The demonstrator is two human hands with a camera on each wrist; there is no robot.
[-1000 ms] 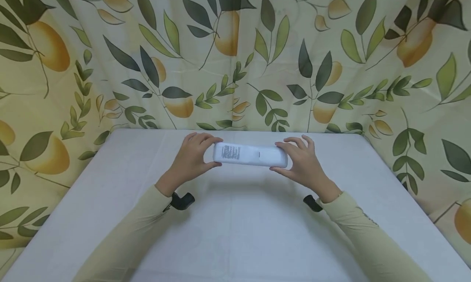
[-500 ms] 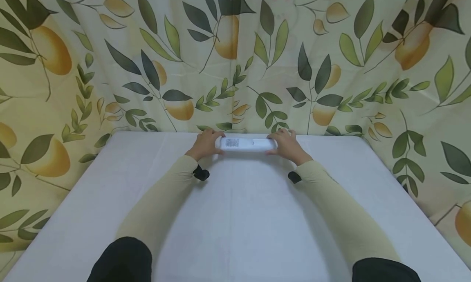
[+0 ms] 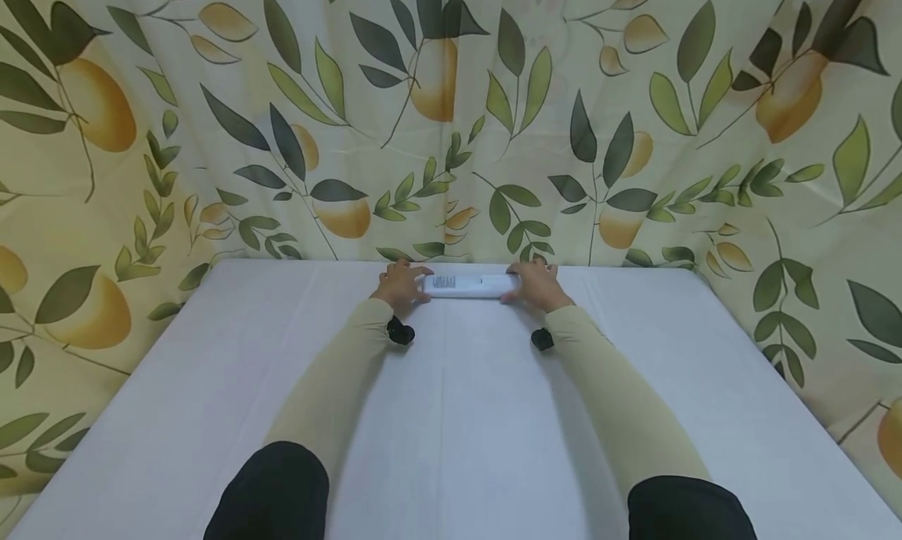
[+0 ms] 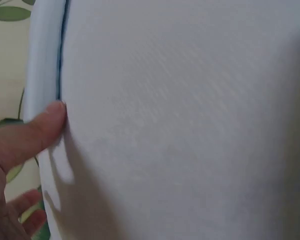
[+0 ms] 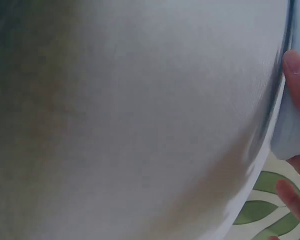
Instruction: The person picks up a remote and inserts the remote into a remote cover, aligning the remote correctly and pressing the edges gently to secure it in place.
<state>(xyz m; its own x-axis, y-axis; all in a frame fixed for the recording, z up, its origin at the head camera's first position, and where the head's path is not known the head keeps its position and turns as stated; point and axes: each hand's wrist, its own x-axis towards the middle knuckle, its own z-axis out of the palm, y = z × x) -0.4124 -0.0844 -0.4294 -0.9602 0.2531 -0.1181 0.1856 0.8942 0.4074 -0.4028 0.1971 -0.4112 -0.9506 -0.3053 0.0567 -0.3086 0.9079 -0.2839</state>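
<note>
1. A white remote control (image 3: 468,286) lies lengthwise across the far middle of the white surface (image 3: 451,415), close to its back edge and just in front of the leaf-and-fruit curtain (image 3: 451,117).
2. The left hand (image 3: 402,283) grips the remote's left end, its fingers curled over the top and the thumb on the near side; the left-wrist view shows the thumb (image 4: 37,132) pressed against the remote's edge (image 4: 42,60).
3. The right hand (image 3: 535,284) grips the right end the same way; in the right-wrist view a fingertip (image 5: 297,67) lies on the pale body (image 5: 290,135).
4. Both hands cover the remote's ends. Only its back shows, with a small printed label (image 3: 444,282) too fine to read.
5. Both wrist views are filled mostly by blurred white cloth, with little else to make out.
6. Whether the remote rests on the surface or sits just above it cannot be told.
7. Behind the remote there is almost no room before the curtain. Wide bare cloth spreads left, right and toward the person, whose sleeves (image 3: 331,383) cross it.
</note>
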